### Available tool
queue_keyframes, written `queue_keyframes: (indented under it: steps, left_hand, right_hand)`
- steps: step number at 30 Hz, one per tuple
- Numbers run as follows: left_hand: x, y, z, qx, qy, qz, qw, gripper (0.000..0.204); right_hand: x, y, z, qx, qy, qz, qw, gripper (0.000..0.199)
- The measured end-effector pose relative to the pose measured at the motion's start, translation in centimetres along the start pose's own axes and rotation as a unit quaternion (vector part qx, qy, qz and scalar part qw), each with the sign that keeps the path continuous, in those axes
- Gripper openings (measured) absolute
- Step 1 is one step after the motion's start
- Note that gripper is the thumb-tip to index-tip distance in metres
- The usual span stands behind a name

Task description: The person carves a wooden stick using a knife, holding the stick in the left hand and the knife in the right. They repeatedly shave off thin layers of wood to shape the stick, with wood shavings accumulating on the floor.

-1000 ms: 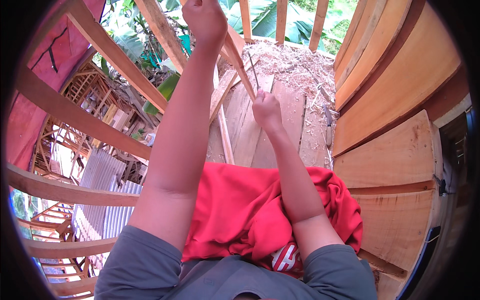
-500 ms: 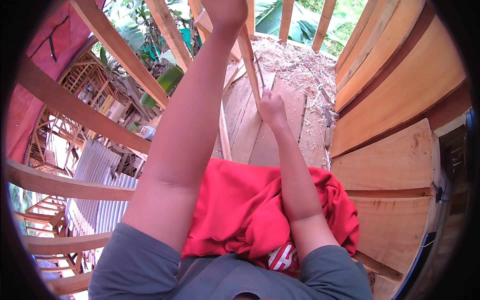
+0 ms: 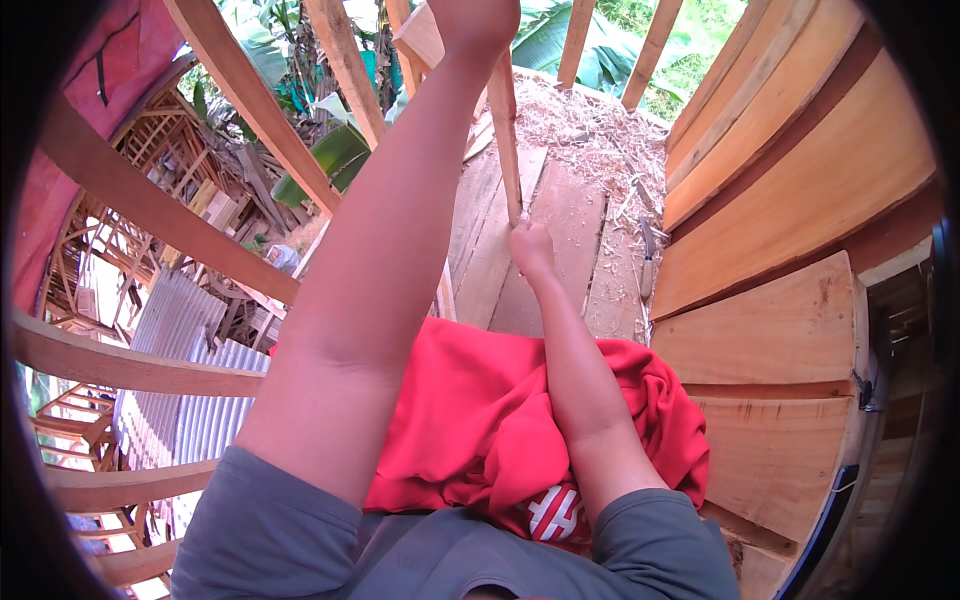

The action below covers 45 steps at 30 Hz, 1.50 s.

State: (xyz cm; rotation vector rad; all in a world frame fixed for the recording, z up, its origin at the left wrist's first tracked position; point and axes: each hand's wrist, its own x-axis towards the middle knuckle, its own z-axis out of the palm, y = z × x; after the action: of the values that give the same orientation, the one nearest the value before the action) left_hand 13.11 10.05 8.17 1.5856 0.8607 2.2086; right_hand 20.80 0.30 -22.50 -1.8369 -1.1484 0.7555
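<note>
My left hand is at the top edge, partly cut off with its fingers hidden. It is closed at the upper end of a slim wooden strip, which slants down toward the floor boards. Close to the strip's lower end, my right hand is a fist around the handle of a knife. Its thin dark blade is barely visible now. A red cloth with a white pattern lies across my lap, under my right forearm.
Wood shavings cover the far floor boards. Another knife with a wooden handle lies beside the plank wall on the right. Wooden slats form an open railing at left, with corrugated sheets beyond.
My right hand has moved down and nearer to me along the strip, and its blade has nearly gone from sight. My left hand and the strip's upper part have shifted right.
</note>
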Motion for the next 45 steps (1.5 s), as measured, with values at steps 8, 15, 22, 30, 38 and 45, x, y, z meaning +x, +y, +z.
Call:
queue_keyframes:
  steps: [8,15,22,30,38,45]
  left_hand:
    - [0.3,0.5,0.6,-0.026,-0.002,-0.011,1.0,0.025]
    - [-0.2,1.2,-0.6,0.006,-0.001,-0.029,1.0,0.028]
    - [0.3,-0.3,-2.3,0.028,0.028,0.006,0.999,0.029]
    - [0.5,-0.4,-2.4,0.032,0.023,-0.001,0.999,0.029]
    - [0.2,0.4,-2.2,-0.02,0.006,-0.04,0.999,0.027]
    - [0.8,-1.3,-2.3,-0.019,0.031,-0.02,0.999,0.029]
  right_hand:
    - [0.3,3.2,2.0,-0.06,0.07,-0.019,0.996,0.045]
    - [-1.1,1.7,1.5,0.036,0.104,-0.108,0.988,0.04]
    - [-3.3,-3.8,-0.1,0.089,0.072,-0.113,0.987,0.042]
    - [-2.7,-5.2,-0.8,0.084,0.042,-0.04,0.995,0.048]
    - [-2.7,-6.1,-2.1,0.107,0.057,-0.075,0.99,0.049]
    - [-2.2,-5.6,-1.4,0.079,0.057,-0.079,0.992,0.042]
